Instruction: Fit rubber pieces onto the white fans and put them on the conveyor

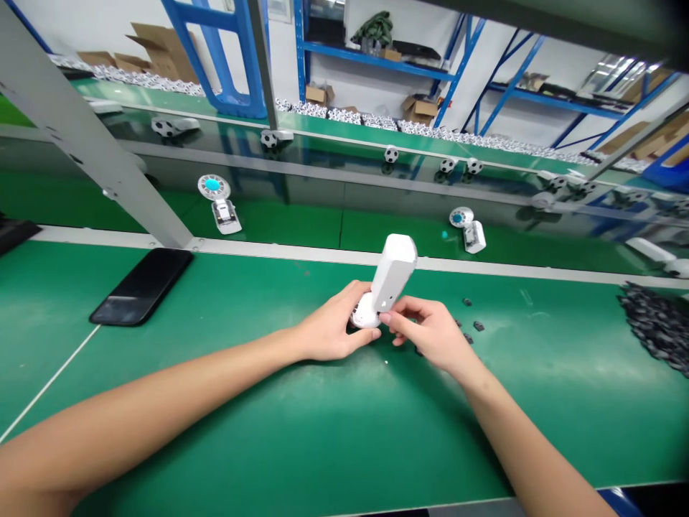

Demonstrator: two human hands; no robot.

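Grip: while left hand [332, 329] is clamping device [395, 269], right hand [435, 334] is pinching its edge.
Between them: slackening grip could be tipping it.

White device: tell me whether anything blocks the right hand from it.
Nothing visible does: the right hand is at the lower end of the white device, which the left hand holds. Small black pieces lie beside the right hand.
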